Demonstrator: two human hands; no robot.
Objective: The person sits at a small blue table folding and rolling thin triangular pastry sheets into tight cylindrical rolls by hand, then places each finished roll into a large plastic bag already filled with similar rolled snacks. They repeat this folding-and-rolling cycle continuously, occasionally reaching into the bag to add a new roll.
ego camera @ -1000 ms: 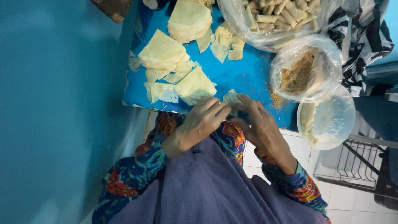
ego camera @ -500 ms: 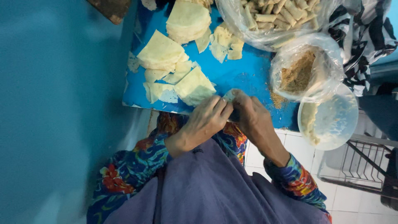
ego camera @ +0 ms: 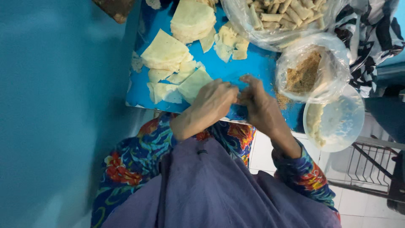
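My left hand (ego camera: 213, 101) and my right hand (ego camera: 261, 105) meet fingertip to fingertip over the near edge of the blue board (ego camera: 253, 63). Both pinch a small pale wrapper piece that my fingers almost hide. Just left of my left hand lie cut pale wrapper pieces (ego camera: 192, 82). Beyond them are a triangular folded wrapper (ego camera: 164, 50) and a round stack of wrappers (ego camera: 192, 19). A clear bag of brown crumbly filling (ego camera: 308, 71) stands right of my right hand.
At the top sits a clear bag of rolled pastry sticks (ego camera: 287, 17). A round clear container with pale paste (ego camera: 337, 118) lies at the right past the board's edge. A metal rack (ego camera: 371, 164) stands on the white tiles. A blue wall (ego camera: 55, 114) fills the left.
Both hands have slid a little away from me across the board, and the fingers have closed tighter over the wrapper piece, which showed more before.
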